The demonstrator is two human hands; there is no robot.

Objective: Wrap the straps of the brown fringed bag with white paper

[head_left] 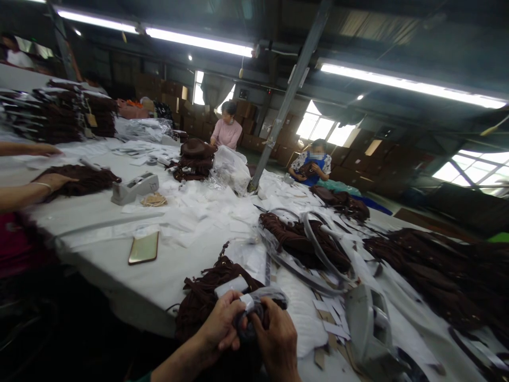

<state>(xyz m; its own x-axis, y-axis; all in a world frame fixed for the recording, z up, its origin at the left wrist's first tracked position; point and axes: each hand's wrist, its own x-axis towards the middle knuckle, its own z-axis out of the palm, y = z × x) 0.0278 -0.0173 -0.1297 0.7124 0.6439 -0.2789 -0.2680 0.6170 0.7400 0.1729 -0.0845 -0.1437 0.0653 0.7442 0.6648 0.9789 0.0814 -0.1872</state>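
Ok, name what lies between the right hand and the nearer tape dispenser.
Head view: beside the right hand, rippled white material; then white strips and brown pieces.

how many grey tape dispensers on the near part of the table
2: one tape dispenser beyond the phone, another dispenser right of the right hand. Others farther back may be hidden or indistinct.

Looks like a factory workshop — lit from overhead by long fluorescent tubes [199, 41], stacked at the back with cardboard cartons [194, 124], and filled by a broad white tabletop [99, 254] heaped with brown bags [194, 297], loose paper [191, 207] and tape dispensers [135, 188] — with several people [228, 132] around it.
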